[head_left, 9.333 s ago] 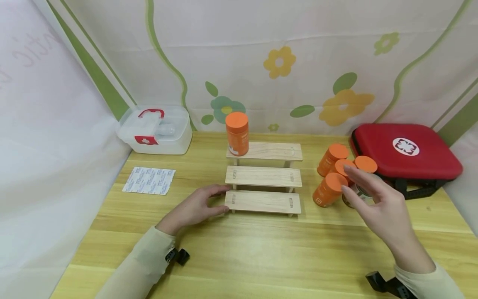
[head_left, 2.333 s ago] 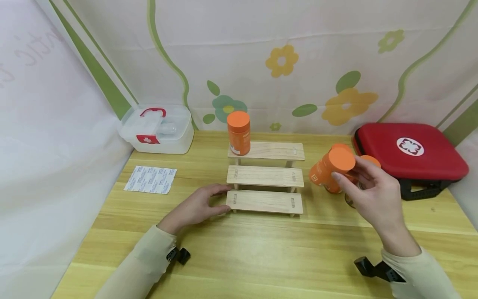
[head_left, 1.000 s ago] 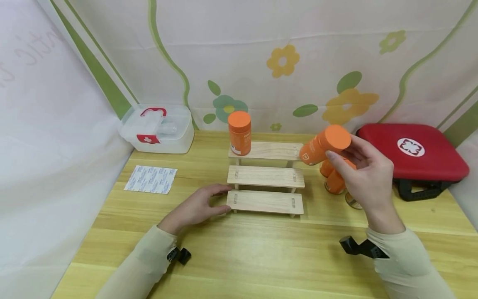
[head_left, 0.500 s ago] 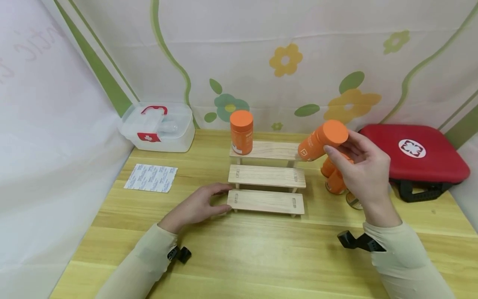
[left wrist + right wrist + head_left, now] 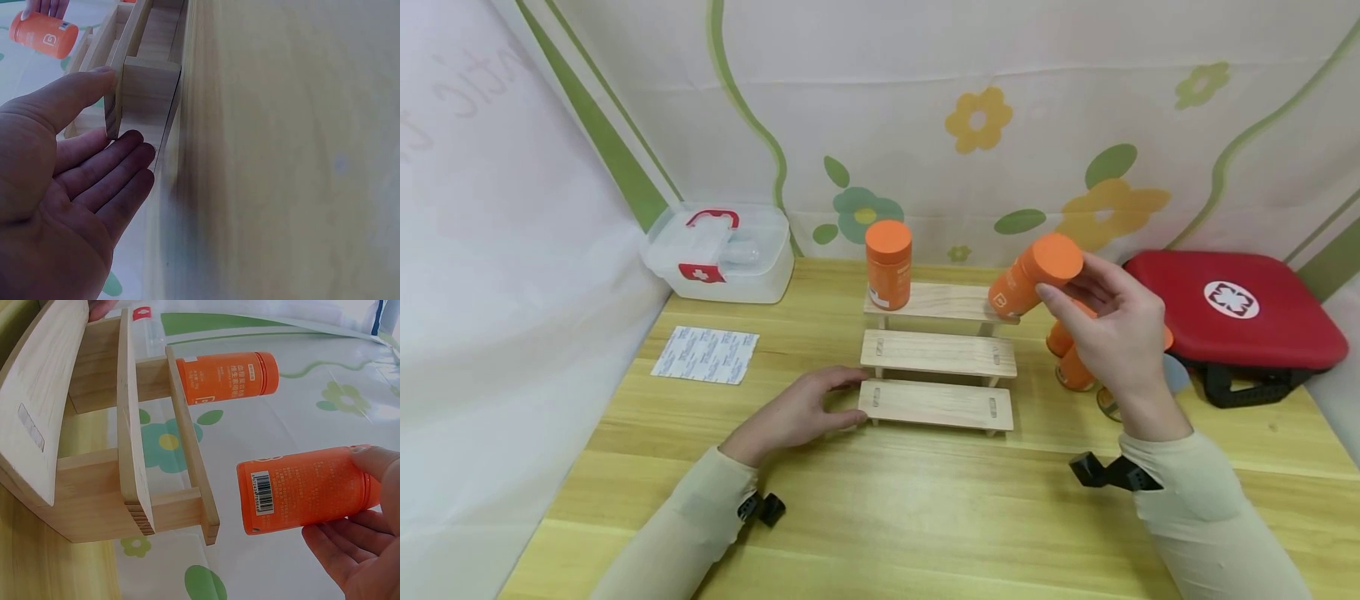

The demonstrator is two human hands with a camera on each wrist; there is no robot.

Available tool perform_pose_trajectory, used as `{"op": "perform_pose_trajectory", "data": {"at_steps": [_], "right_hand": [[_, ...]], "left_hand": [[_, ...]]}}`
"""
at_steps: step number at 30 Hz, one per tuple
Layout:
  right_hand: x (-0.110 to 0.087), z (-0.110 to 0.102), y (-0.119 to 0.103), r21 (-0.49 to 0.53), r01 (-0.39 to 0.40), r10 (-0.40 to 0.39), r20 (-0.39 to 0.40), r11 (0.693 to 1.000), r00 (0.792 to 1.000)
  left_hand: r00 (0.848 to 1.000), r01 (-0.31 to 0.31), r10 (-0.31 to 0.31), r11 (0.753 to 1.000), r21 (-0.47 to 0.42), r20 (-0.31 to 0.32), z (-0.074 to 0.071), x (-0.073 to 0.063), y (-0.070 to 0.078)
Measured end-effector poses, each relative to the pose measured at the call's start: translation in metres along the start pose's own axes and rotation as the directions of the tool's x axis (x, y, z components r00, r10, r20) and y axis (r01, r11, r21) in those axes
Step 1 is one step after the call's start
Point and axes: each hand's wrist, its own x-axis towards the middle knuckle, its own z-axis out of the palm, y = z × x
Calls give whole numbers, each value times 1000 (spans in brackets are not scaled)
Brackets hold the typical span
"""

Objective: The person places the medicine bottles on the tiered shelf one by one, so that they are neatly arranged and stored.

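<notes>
The right hand [image 5: 1120, 342] pinches an orange bottle [image 5: 1021, 285] near its cap, its body slanting out of the grip, base toward the top right end of the wooden stand [image 5: 936, 403]. At the stand's bottom left end, the left hand [image 5: 793, 414] touches it, thumb and forefinger spread.

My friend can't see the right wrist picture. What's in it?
A right hand holds an orange bottle, barcode showing, near a three-step wooden stand. A second orange bottle stands on the top step, and a flowery white cloth hangs behind.
</notes>
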Motion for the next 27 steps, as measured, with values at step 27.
{"op": "perform_pose_trajectory", "data": {"at_steps": [27], "right_hand": [[10, 13, 13, -33, -4, 6, 64, 999, 998]], "left_hand": [[1000, 18, -18, 1000, 1, 3, 1, 0, 0]]}}
